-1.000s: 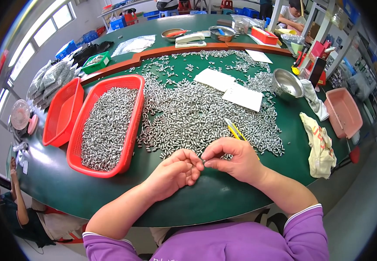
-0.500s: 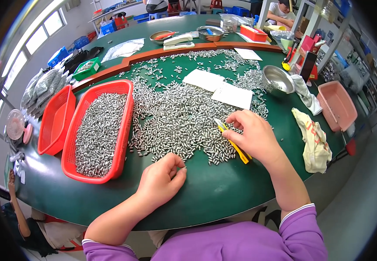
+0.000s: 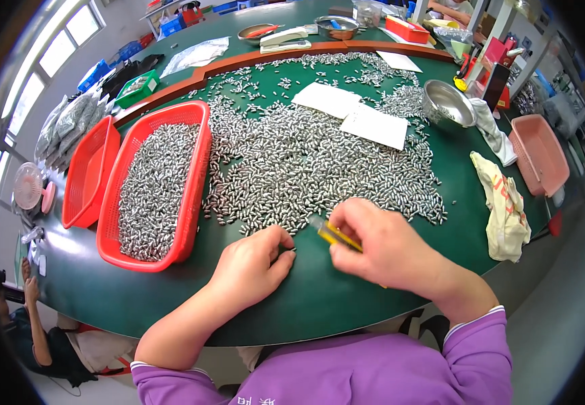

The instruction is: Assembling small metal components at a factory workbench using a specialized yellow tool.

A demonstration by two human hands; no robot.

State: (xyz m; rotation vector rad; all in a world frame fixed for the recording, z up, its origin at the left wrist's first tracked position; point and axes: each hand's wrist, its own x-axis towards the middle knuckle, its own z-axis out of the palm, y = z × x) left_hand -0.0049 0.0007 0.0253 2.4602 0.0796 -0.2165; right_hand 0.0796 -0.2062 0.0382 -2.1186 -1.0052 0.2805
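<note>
A wide heap of small silver metal pieces [image 3: 319,158] covers the green table [image 3: 313,297]. My right hand [image 3: 380,246] is closed around a yellow-handled tool [image 3: 329,231], whose tip points left at the near edge of the heap. My left hand [image 3: 255,260] rests on the table beside it, fingers curled over a piece or two at the heap's edge; what the fingertips pinch is too small to tell. A red basket [image 3: 188,196] filled with the same silver pieces stands left of the heap.
An empty red basket [image 3: 90,172] sits further left. Two white paper sheets [image 3: 377,126], a steel bowl [image 3: 448,104], a crumpled cloth [image 3: 505,209] and a pink tray [image 3: 539,152] lie to the right. Another person sits low at the left [image 3: 29,324].
My right hand has come back from the heap toward me with the yellow tool. My left hand has slid forward to the heap's near edge, so both hands are close together again.
</note>
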